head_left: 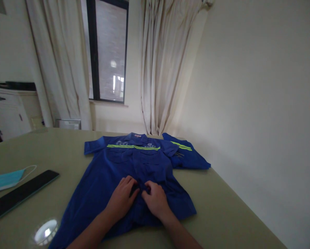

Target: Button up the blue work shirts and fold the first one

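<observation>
Shirt (118, 173), blue, short-sleeved, with a yellow-green reflective stripe across the chest, spread front-up on the olive table (222, 193), collar toward the window, hem toward the camera.

Left to right:
- White cabinet (4, 110) at far left, beyond the table edge.
- Light blue face mask (4, 180) flat on the table at the left edge, ear loop trailing right.
- Long flat black object (19, 195) just beside the mask, lying diagonally; cannot tell what it is.
- Bright light reflection on the table surface near the shirt's lower left corner.
- Left hand (122, 199) palm-down on the shirt's centre front, fingers curled, tips pressed into the fabric at the placket.
- Right hand (156, 200) just beside it, also palm-down, fingers bent, pinching at the same fold of fabric. Both hands nearly touching at the fingertips. Cannot tell whether a button sits between them.
- Second blue garment (188, 155) with the same stripe, folded, on the table just right of the shirt's far shoulder, partly tucked behind it.
- Cream curtains (160, 69) either side of a dark-framed window (108, 52) behind the table; plain wall at right.
</observation>
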The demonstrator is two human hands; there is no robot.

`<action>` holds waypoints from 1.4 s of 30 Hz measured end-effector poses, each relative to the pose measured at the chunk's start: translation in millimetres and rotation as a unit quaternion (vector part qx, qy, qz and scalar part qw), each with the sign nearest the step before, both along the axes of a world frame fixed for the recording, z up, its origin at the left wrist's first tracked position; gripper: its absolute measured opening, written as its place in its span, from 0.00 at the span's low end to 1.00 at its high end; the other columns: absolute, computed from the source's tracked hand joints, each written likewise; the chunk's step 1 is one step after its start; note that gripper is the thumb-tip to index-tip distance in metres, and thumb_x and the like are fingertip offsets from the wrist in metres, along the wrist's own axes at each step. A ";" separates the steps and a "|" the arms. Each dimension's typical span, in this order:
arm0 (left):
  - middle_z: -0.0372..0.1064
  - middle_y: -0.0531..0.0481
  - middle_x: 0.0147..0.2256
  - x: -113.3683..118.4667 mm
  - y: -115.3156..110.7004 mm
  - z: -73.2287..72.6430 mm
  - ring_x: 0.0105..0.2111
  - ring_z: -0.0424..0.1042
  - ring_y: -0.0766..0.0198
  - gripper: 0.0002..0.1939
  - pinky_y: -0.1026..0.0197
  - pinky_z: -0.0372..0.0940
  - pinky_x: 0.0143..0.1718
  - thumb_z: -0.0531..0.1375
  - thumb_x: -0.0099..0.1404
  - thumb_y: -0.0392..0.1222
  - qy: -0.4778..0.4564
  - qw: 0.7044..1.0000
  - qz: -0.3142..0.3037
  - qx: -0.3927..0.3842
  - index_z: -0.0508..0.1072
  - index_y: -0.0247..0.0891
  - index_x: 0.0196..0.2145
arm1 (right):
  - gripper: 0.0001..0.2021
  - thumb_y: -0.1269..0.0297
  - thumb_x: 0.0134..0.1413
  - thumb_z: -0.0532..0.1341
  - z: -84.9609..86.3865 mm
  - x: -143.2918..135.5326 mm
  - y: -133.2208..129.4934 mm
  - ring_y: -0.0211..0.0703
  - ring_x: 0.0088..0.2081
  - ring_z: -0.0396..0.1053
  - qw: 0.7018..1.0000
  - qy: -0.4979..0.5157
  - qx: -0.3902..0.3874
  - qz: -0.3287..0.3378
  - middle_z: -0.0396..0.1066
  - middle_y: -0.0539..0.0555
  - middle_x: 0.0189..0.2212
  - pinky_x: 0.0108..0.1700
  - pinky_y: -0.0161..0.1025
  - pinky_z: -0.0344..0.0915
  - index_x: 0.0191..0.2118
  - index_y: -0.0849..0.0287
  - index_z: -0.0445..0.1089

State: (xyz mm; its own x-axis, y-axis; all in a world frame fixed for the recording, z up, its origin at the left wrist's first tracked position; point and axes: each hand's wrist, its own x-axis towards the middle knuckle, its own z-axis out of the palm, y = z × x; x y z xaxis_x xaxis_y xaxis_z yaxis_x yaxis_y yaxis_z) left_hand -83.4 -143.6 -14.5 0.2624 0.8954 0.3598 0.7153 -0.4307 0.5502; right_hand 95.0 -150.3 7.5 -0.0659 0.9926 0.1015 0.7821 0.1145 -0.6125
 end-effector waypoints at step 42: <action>0.74 0.50 0.37 -3.9 -1.4 11.5 0.38 0.75 0.58 0.08 0.57 0.67 0.43 0.52 0.71 0.42 -0.077 0.997 -0.020 -0.021 0.70 0.44 0.38 | 0.11 0.68 0.59 0.57 16.7 -19.3 4.4 0.42 0.32 0.75 0.978 0.187 0.067 0.057 0.79 0.52 0.29 0.35 0.34 0.65 0.33 0.57 0.79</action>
State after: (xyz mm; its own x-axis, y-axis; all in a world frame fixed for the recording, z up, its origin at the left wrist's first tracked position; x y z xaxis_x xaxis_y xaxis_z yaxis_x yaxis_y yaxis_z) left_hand -87.2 -145.0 -3.0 0.2423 0.9002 0.3617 0.6041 -0.4317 0.6698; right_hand 75.7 -146.0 24.2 -0.1080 0.9573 0.2683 0.4844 0.2864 -0.8266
